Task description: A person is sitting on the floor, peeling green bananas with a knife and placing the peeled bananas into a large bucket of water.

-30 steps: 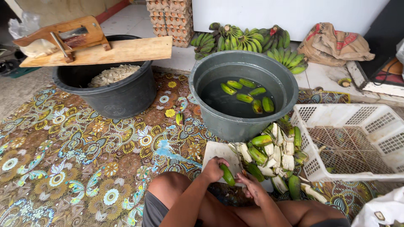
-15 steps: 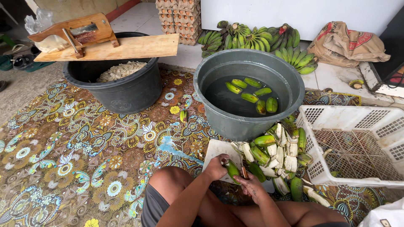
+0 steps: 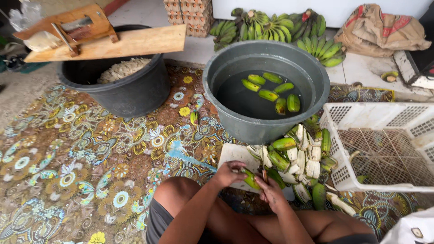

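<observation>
My left hand [image 3: 229, 173] grips a green banana [image 3: 250, 179] over a white cutting board [image 3: 233, 156] lying on the patterned mat. My right hand [image 3: 271, 190] holds a small knife [image 3: 263, 171] with its blade upright against the banana. Just right of the board lies a heap of green peels and peeled pieces [image 3: 300, 158]. Behind the board stands a grey tub [image 3: 217, 99] of water in which several green bananas [image 3: 271, 92] float.
A white plastic crate [image 3: 384, 176] stands at right. A black tub [image 3: 135, 95] with pale slices sits at back left under a wooden slicer board [image 3: 126, 43]. Bunches of green bananas [image 3: 275, 25], egg trays [image 3: 187, 13] and a sack [image 3: 384, 27] line the far edge.
The camera view has tilted a little. My hands stay at the board, and the knife has risen more upright against the banana.
</observation>
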